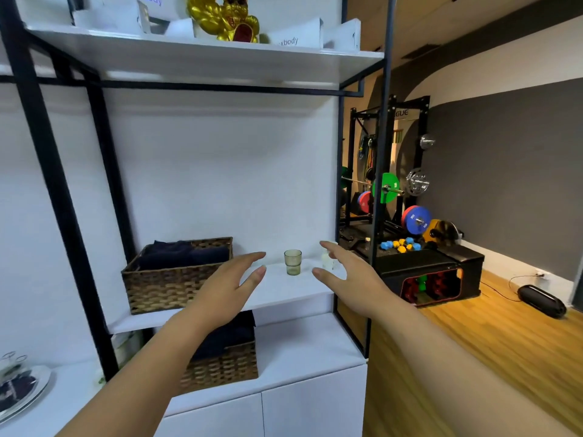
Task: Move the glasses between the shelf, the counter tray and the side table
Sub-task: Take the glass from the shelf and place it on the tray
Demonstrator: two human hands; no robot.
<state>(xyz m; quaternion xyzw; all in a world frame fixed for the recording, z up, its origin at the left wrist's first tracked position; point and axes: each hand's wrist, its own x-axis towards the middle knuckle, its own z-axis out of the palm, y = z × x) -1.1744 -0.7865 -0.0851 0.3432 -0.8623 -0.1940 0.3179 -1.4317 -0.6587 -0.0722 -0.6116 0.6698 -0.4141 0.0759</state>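
A green-tinted glass (292,262) stands upright on the white middle shelf (277,290). A clear glass (328,260) stands to its right, partly hidden behind my right hand (347,275). My left hand (227,285) is stretched out, fingers straight, just left of the green glass and apart from it. My right hand is also stretched out with fingers spread, right of the green glass, holding nothing. At the lower left a silver tray (28,392) on the counter carries clear glasses (12,365).
A wicker basket (170,279) with dark cloth fills the shelf's left part. A second basket (227,364) sits on the white counter (309,351) below. Black frame posts (378,184) flank the shelf. Gym gear stands on the wooden floor to the right.
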